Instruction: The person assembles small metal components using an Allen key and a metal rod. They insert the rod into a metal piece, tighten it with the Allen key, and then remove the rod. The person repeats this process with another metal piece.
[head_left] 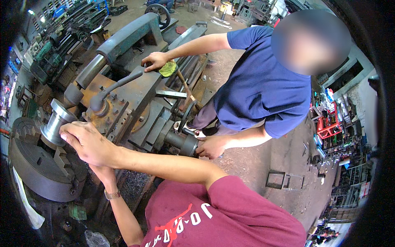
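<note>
A shiny steel flanged workpiece [55,121] sits clamped in the dark jaws of a big lathe chuck [37,164] at the left. My right hand [88,144] reaches across from the right, and its fingers curl onto the near flange of the workpiece. My left hand [103,173] comes up from below with a watch [111,194] on the wrist. Its fingers are hidden under my right hand, close to the chuck.
A person in a blue shirt [263,86] stands across the lathe, one hand [155,61] on the grey tool-post lever [119,84] beside a yellow-green cloth [168,68], the other hand [210,147] at a dark carriage handle [183,144]. Machines and shelves line the workshop edges.
</note>
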`<control>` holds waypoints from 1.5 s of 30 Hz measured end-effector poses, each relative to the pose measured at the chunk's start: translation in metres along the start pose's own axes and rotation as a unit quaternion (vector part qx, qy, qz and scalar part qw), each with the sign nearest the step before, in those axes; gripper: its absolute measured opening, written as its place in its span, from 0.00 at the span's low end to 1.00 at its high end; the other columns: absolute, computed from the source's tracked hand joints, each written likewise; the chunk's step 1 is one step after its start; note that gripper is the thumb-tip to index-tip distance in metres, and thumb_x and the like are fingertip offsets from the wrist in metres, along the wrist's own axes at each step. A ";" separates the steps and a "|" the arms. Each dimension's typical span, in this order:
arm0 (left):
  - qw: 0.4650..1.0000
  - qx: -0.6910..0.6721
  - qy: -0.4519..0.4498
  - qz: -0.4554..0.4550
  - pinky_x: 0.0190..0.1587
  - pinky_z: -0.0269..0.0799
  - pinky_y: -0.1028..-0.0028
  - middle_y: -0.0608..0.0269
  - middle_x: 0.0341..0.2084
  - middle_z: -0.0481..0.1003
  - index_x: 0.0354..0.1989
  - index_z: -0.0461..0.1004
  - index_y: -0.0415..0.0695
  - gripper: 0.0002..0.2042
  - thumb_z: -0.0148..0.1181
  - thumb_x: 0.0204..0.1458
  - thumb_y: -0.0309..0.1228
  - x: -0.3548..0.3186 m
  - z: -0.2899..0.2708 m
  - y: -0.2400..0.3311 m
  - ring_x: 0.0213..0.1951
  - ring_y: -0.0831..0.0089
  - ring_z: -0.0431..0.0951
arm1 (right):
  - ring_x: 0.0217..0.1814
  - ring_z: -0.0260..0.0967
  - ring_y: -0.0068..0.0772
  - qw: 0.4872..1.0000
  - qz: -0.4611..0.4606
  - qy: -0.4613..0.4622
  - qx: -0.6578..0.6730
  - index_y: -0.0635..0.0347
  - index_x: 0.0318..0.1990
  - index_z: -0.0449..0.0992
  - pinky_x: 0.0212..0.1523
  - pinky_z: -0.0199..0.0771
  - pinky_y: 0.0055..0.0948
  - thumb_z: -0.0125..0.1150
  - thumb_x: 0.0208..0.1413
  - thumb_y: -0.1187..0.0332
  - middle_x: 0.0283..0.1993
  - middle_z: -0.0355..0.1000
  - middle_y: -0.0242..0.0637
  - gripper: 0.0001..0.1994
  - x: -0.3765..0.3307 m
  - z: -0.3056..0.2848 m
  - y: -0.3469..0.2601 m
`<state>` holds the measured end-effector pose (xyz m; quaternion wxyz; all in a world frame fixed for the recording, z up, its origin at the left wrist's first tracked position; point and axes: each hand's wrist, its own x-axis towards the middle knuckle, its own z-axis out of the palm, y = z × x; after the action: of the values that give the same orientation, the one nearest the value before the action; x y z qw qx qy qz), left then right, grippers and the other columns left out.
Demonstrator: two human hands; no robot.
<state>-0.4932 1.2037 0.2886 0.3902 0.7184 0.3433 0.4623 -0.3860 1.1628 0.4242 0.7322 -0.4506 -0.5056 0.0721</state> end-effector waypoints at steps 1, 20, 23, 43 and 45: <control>1.000 -0.005 -0.006 0.012 0.46 0.75 0.67 0.56 0.43 0.80 0.50 0.74 0.29 0.21 0.66 0.55 0.34 0.000 0.000 -0.001 0.42 0.69 0.78 | 0.45 0.73 0.58 1.000 -0.004 0.011 0.005 0.68 0.44 0.75 0.47 0.71 0.47 0.54 0.67 0.68 0.41 0.75 0.54 0.10 -0.002 0.000 0.000; 0.990 -0.066 -0.049 -0.113 0.49 0.74 0.71 0.59 0.40 0.81 0.49 0.76 0.33 0.17 0.67 0.48 0.20 0.004 0.009 0.022 0.44 0.76 0.78 | 0.40 0.79 0.36 0.990 0.087 -0.094 0.061 0.67 0.46 0.78 0.41 0.76 0.33 0.53 0.68 0.69 0.39 0.80 0.45 0.10 0.006 -0.011 0.009; 0.997 -0.055 -0.045 -0.036 0.40 0.73 0.72 0.63 0.34 0.79 0.42 0.77 0.34 0.14 0.69 0.46 0.18 0.005 0.011 0.012 0.38 0.77 0.76 | 0.35 0.70 0.23 0.939 0.110 -0.267 0.186 0.64 0.44 0.79 0.39 0.71 0.26 0.52 0.70 0.63 0.32 0.77 0.33 0.14 0.025 -0.026 0.018; 0.954 -0.285 0.066 -0.057 0.41 0.75 0.69 0.65 0.34 0.77 0.39 0.75 0.37 0.06 0.61 0.56 0.26 0.008 0.016 0.026 0.37 0.73 0.76 | 0.40 0.67 0.42 0.979 -0.201 -0.039 -0.008 0.62 0.42 0.71 0.40 0.71 0.34 0.75 0.49 0.70 0.44 0.65 0.44 0.18 -0.009 0.002 0.031; 0.966 -0.256 -0.019 -0.038 0.41 0.74 0.69 0.67 0.37 0.75 0.41 0.74 0.37 0.06 0.60 0.57 0.25 0.007 0.016 0.015 0.38 0.73 0.75 | 0.38 0.66 0.39 0.985 -0.171 -0.026 0.008 0.62 0.39 0.71 0.38 0.69 0.33 0.74 0.51 0.68 0.42 0.66 0.42 0.16 -0.005 -0.002 0.036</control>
<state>-0.4740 1.1985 0.3004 0.5851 0.5895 0.2334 0.5057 -0.3744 1.1800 0.3941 0.7239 -0.3496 -0.5936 -0.0378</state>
